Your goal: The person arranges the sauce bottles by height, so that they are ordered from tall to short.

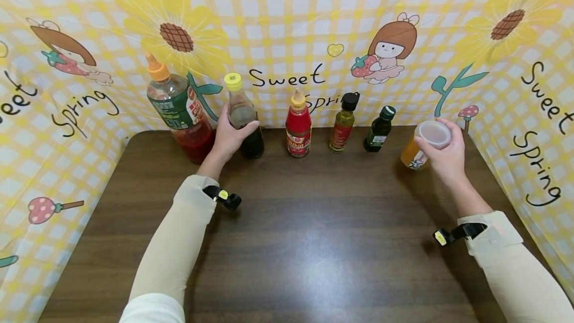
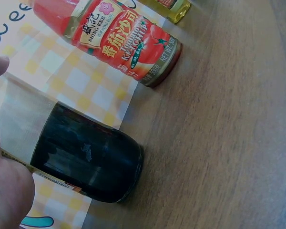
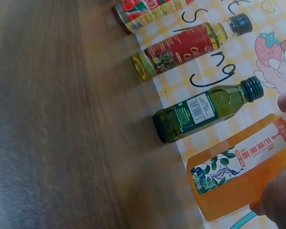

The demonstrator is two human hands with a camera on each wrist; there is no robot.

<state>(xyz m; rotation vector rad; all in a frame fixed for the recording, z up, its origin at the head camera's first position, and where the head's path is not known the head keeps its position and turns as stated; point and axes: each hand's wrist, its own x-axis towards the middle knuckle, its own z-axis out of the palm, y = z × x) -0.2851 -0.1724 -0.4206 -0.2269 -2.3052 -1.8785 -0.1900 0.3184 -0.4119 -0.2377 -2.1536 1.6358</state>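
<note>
At the back left, my left hand grips a glass bottle of dark sauce with a yellow cap, fingers behind it and thumb across its front. In the left wrist view the bottle's dark lower half shows, standing upright near the table's back edge. On the far right, my right hand holds a jar of orange contents near its whitish lid, with fingers and thumb round the upper part. The right wrist view shows the jar's printed white label.
Along the back edge of the brown table stand a large red sauce bottle with orange nozzle, a ketchup bottle, a slim yellow oil bottle and a small dark green bottle. A checked cloth hangs behind them.
</note>
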